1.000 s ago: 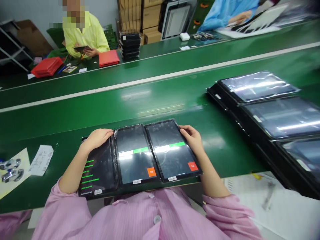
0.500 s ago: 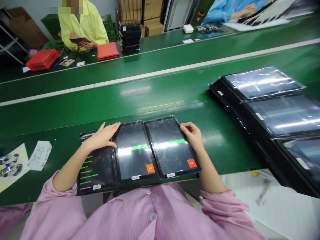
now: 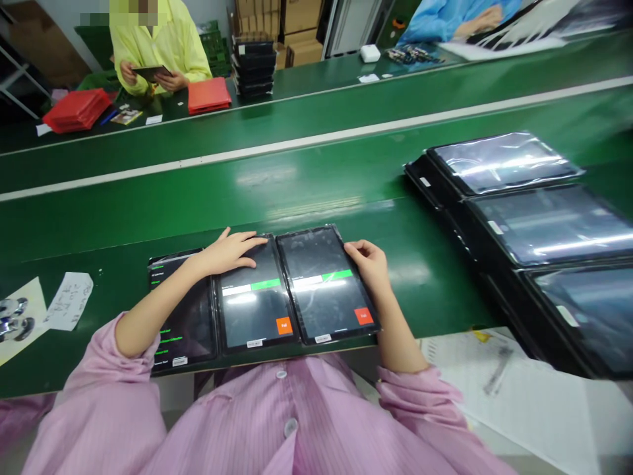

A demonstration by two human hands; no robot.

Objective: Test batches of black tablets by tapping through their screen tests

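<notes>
Head view shows left hand (image 3: 226, 254) over middle tablet (image 3: 257, 314) (lit up).

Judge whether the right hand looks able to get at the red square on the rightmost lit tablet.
Probably yes: the right hand is at the right edge of the rightmost lit tablet, and nothing visible covers the red square or blocks the way.

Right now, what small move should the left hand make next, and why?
Perhaps lift the left hand clear: its fingers overlap the upper part of the middle tablet, and the forearm crosses the left tablet, hiding part of it.
</notes>
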